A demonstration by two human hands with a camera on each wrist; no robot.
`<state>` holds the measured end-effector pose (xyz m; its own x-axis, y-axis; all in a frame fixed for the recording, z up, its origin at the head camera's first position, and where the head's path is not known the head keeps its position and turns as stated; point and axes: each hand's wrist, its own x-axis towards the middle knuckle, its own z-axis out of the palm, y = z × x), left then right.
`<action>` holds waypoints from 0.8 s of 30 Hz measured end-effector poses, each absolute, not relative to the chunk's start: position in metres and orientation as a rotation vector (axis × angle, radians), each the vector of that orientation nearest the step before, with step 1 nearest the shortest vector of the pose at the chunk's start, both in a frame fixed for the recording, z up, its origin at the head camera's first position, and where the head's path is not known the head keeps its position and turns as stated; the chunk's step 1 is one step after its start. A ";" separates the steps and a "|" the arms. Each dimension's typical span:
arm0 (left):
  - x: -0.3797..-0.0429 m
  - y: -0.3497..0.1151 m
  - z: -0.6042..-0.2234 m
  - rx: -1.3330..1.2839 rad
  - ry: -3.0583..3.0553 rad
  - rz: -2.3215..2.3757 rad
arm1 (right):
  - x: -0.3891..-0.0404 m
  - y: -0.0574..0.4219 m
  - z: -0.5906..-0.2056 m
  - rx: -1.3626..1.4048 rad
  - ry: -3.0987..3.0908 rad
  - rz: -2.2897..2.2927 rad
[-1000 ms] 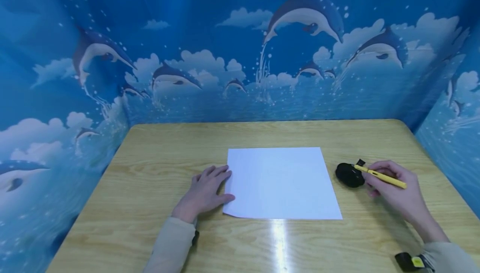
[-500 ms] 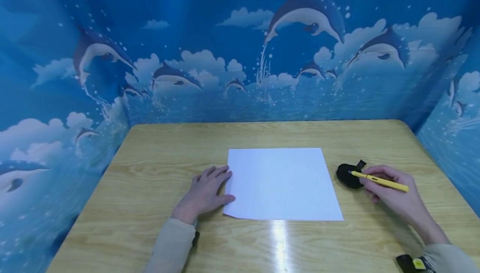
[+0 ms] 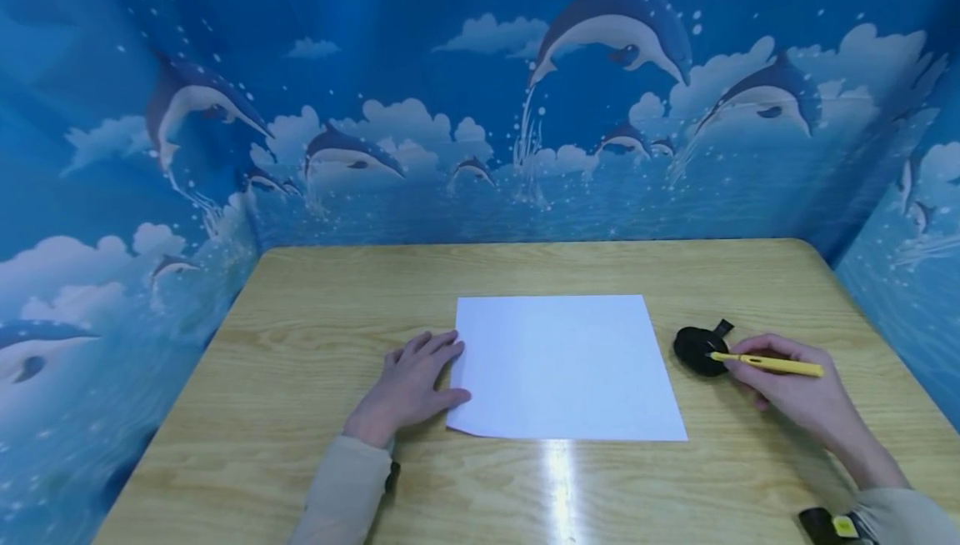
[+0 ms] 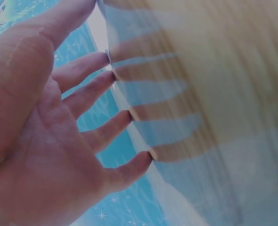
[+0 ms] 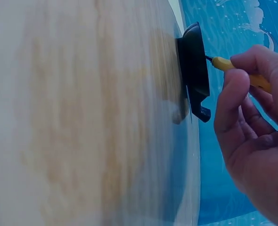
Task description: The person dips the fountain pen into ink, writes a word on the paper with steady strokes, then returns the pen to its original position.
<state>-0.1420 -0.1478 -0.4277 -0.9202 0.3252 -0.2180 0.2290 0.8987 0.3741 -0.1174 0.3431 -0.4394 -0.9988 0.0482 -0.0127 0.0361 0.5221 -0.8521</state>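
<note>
A sheet of white paper (image 3: 566,368) lies flat on the wooden table. My left hand (image 3: 408,387) rests at its left edge, fingers spread, with the fingertips and thumb on the margin. My right hand (image 3: 798,378) pinches a yellow pen (image 3: 783,365) between thumb and fingers, right of the paper. The pen's dark tip points left at a small round black dish (image 3: 692,348) with a short tab on its far side. In the right wrist view, the tip (image 5: 208,58) is at the rim of the dish (image 5: 194,66); whether it touches cannot be told.
The wooden table (image 3: 322,303) has rounded far corners. A blue curtain (image 3: 420,187) printed with dolphins and clouds hangs behind it and along both sides. Black camera mounts show at the wrists, the right one (image 3: 821,524) low above the table. Light reflects near the front.
My right hand has shifted slightly right and nearer, and the pen has turned to lie more level, its tip moving from the dish's far side toward its middle. The left hand stays put.
</note>
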 end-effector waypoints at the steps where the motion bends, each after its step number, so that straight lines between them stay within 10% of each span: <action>1: -0.142 -0.148 -0.428 0.416 2.788 0.503 | -0.117 0.343 -0.439 -0.083 -2.740 1.520; 24: -0.144 -0.146 -0.426 0.404 2.797 0.480 | -0.121 0.343 -0.430 -0.129 -2.851 1.398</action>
